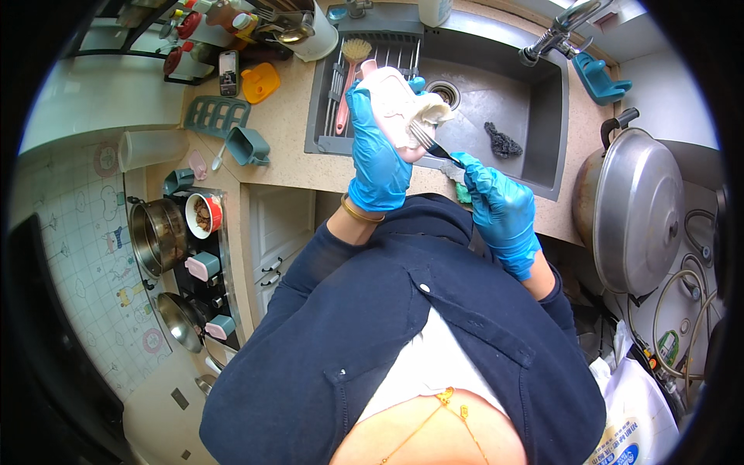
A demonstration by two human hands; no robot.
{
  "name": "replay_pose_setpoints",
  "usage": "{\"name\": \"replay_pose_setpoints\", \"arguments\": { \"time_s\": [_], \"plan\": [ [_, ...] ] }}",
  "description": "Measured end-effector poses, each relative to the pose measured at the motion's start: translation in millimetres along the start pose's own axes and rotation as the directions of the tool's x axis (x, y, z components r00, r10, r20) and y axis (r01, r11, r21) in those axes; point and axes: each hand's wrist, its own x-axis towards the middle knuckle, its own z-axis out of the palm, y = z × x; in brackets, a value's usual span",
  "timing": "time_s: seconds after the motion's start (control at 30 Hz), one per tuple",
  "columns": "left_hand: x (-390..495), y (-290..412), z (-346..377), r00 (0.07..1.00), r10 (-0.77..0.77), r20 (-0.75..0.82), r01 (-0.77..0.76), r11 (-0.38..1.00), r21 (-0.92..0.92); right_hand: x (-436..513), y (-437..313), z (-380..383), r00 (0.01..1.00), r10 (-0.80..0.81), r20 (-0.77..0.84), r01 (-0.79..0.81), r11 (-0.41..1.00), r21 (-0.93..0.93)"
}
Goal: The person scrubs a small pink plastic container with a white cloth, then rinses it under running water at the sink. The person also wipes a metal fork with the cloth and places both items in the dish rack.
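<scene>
My left hand (378, 163), in a blue rubber glove, holds up a pink plastic lid or shallow piece (388, 93) over the near left part of the sink. A crumpled white cloth or wipe (435, 110) bunches against its right side. Gripped in my gloved right hand (501, 203) is a metal fork (429, 139), whose tines press into the white cloth on the pink piece. My left fingers wrap the piece from behind and are partly hidden.
Behind the hands lie a pink-handled brush (351, 72) on the rack and a black scrubber (502, 139) in the grey sink (549, 116). A large lidded pot (633, 215) stands right. Left are a teal container (246, 145), a phone (228, 72) and a stove with pots (157, 235).
</scene>
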Motion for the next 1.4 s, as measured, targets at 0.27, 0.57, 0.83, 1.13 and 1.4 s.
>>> {"name": "replay_pose_setpoints", "arguments": {
  "time_s": [0.27, 0.57, 0.83, 1.13, 1.4],
  "plan": [
    [4.6, -4.1, -4.7, 0.998, 0.067, 0.021, -0.07, 0.974, 0.214, 0.7, 2.4, 5.7, 1.0, -0.012, -0.01, 0.012, 0.999, -0.031],
    [5.1, -0.9, -9.0, 0.988, 0.029, 0.15, -0.055, 0.984, 0.17, 1.4, 5.2, 10.9, 0.999, -0.036, -0.004, 0.036, 0.998, -0.044],
    [5.3, -3.9, -13.2, 0.99, 0.015, 0.137, -0.032, 0.992, 0.121, 2.7, 4.5, 10.8, 0.997, -0.081, -0.011, 0.08, 0.993, -0.09],
    [6.9, -17.3, -8.4, 0.988, 0.149, 0.032, -0.152, 0.982, 0.116, 1.6, -4.4, 8.2, 0.999, -0.038, -0.012, 0.037, 0.996, -0.079],
    [6.7, -5.0, 7.5, 0.988, 0.135, -0.079, -0.137, 0.99, -0.019, 1.6, -13.3, 7.5, 1.0, 0.016, -0.001, -0.016, 1.0, -0.015]
  ]
}}
